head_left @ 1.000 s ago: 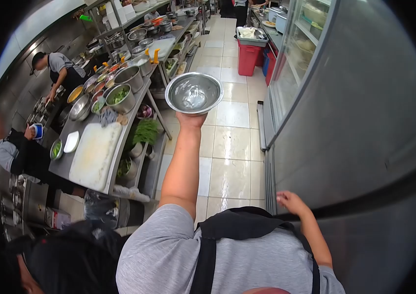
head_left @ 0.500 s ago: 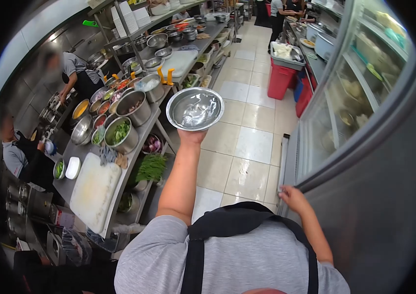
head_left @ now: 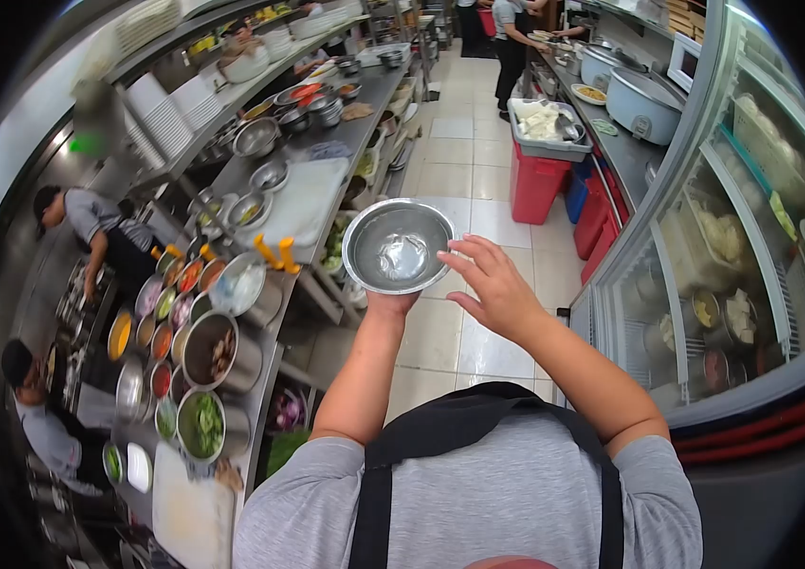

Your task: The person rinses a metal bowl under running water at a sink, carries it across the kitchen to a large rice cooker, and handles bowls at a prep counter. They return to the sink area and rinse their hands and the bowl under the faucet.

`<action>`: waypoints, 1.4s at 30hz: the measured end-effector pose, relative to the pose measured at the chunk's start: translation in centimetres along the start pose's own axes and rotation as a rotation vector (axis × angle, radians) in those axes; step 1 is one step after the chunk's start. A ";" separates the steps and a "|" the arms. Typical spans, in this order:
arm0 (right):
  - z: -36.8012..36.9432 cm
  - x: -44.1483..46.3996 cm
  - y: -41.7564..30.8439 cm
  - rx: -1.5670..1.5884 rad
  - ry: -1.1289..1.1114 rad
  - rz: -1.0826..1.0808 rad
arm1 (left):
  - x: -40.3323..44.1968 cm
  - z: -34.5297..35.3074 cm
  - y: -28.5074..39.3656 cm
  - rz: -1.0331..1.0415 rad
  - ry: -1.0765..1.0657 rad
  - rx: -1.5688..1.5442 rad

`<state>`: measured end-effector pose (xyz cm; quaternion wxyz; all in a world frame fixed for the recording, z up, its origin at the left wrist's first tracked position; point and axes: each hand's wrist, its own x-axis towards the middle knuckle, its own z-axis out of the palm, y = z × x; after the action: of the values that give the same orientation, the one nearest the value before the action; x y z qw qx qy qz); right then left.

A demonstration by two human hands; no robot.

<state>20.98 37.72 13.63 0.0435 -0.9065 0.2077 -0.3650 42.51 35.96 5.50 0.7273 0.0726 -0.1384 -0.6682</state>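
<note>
My left hand [head_left: 391, 302] grips a round, silver metal bowl [head_left: 399, 248] from beneath; it sits just left of my right hand [head_left: 501, 299], whose fingers [head_left: 484, 250] spread open, contact unclear.

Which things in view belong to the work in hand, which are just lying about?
In hand:
- metal bowl, held from below
- left hand, under it
- right hand, open at its rim

Apparently just around:
- nearest cutting board
- potted greens
- foremost red bin
</note>
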 end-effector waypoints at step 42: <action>-20.6 19.8 85.3 -0.681 0.346 0.553 | 94.9 15.8 -48.3 -1.044 -0.313 -0.267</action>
<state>-9.62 -46.53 21.75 -0.1963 -0.7058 0.5534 -0.3964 -1.69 -61.64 16.44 0.2735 -0.0614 -0.1045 -0.9542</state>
